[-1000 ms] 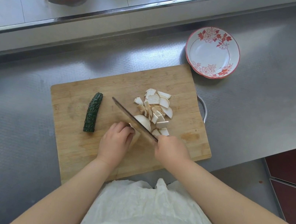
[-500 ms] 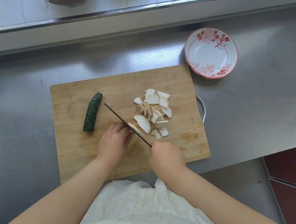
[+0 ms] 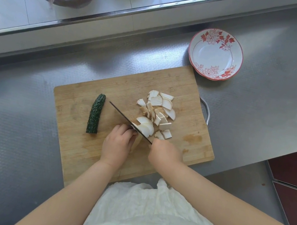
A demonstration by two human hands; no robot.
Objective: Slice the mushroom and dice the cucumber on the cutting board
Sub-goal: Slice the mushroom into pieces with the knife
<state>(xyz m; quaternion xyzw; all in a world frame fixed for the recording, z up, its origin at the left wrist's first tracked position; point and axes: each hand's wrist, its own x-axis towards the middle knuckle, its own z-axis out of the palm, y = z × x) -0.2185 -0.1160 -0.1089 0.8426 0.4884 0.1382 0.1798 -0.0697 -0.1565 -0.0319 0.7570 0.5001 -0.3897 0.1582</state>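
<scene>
Board: wooden, on steel counter.
Left hand: fingers curled over uncut mushroom, pinning it to board.
Right hand: clenched on knife handle; blade edge-on against mushroom beside left fingertips.
Slices: heaped right of blade.
Cucumber: whole, left of blade, apart.
Bowl: past board's far right corner.

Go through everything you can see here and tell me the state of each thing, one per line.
Cucumber: whole, uncut, lying on the cutting board.
Mushroom slices: cut, piled right of the knife.
Remaining mushroom piece: uncut, held under the left hand.
Knife: blade edge-down at the mushroom, grip in the right hand.
Floral bowl: empty, upright.
</scene>
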